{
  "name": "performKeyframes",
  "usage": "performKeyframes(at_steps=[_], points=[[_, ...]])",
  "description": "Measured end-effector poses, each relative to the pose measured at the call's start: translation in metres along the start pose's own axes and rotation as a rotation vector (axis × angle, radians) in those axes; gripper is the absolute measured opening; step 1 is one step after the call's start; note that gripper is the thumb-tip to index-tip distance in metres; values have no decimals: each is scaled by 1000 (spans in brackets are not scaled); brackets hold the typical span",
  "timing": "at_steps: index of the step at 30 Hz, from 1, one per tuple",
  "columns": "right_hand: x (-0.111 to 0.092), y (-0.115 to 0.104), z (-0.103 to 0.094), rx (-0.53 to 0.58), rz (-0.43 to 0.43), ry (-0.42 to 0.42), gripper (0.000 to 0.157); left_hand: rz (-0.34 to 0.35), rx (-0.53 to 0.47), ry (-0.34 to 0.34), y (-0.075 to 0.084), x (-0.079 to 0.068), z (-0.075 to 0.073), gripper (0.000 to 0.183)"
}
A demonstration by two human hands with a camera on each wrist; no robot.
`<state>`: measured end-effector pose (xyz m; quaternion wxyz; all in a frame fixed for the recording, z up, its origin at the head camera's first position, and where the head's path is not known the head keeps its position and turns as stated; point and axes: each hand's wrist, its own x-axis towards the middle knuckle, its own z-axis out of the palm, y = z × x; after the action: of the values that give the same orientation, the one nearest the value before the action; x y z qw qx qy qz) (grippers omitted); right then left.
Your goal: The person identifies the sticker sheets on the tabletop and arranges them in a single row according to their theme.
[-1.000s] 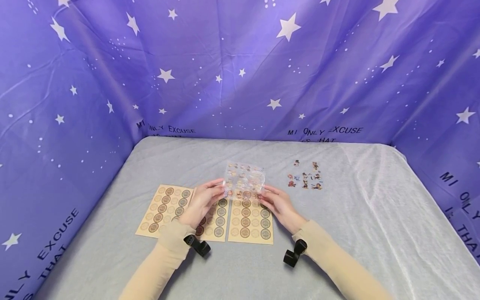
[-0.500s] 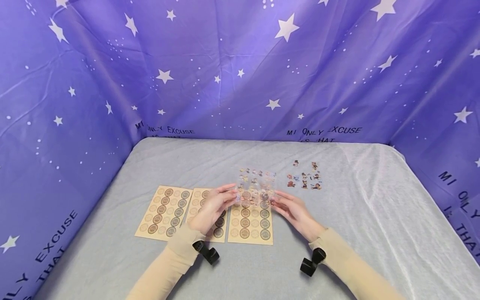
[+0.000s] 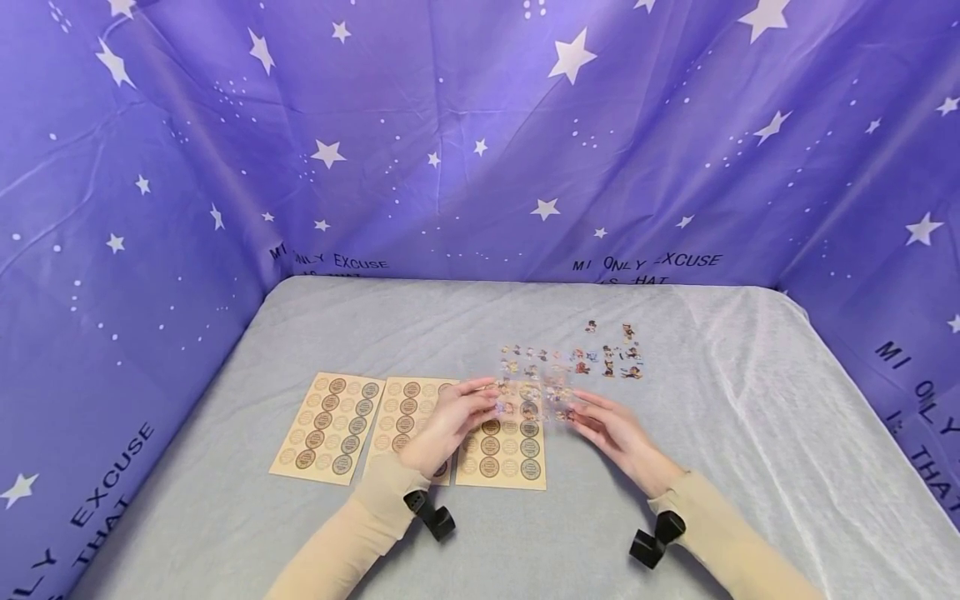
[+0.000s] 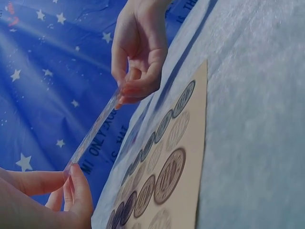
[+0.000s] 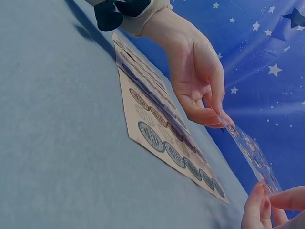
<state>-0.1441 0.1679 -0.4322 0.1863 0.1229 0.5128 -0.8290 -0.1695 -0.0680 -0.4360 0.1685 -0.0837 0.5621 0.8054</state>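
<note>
Between the two hands hangs a clear sticker sheet [image 3: 534, 379] printed with small colourful figures. My left hand [image 3: 452, 423] pinches its left edge between thumb and fingers, and my right hand [image 3: 618, 433] pinches the right edge. In the left wrist view the sheet [image 4: 95, 129] is raised off the table, seen nearly edge-on. The right wrist view shows its figures [image 5: 252, 155] at a slant. Beneath it lies the rightmost tan sheet of round stickers [image 3: 501, 475], its upper part seen through the clear sheet.
Two more tan sheets of round stickers, a left one [image 3: 324, 429] and a middle one [image 3: 384, 425], lie side by side on the grey cloth-covered table [image 3: 720, 400]. Another clear figure sticker sheet [image 3: 609, 354] lies at the back right. Purple star-printed curtains [image 3: 465, 83] surround the table.
Both hands have moved right and a little nearer with the clear sticker sheet, bringing it beside the other clear sheet in view. The left hand uncovers more of the left and middle tan sheets.
</note>
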Motion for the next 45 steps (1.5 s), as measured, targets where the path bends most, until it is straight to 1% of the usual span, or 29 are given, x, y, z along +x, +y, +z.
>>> performKeyframes(at_steps=[3, 7, 10, 12, 16, 20, 22, 28, 37, 45], points=[[-4, -2, -6, 16, -9, -11, 32, -8, -14, -6, -3, 0, 5, 39], [-9, -5, -13, 31, -10, -22, 23, -7, -27, -20, -6, -1, 11, 41], [-12, -6, -18, 38, -11, -30, 24, -6, -29, -30, -9, -1, 16, 42], [-13, -7, -21, 43, -11, -35, 28, -3, -23, -37, -10, 0, 19, 42], [-17, -8, -28, 33, -15, -31, 25, -5, 4, -28, -15, 0, 25, 42], [-21, -11, -34, 27, -15, -35, 26, -17, 11, -25, -18, -1, 31, 42], [-23, -13, -37, 23, -19, -41, 27, -17, 11, -36, -19, -1, 33, 41], [-29, -16, -47, -4, -22, -53, 27, -9, 19, -50, -23, -2, 43, 41], [-33, -18, -59, -70, -46, -38, 28, -32, 24, -37, -30, -3, 54, 42], [-37, -19, -67, -101, -67, -48, 28, -49, 21, -51, -35, -5, 61, 42]])
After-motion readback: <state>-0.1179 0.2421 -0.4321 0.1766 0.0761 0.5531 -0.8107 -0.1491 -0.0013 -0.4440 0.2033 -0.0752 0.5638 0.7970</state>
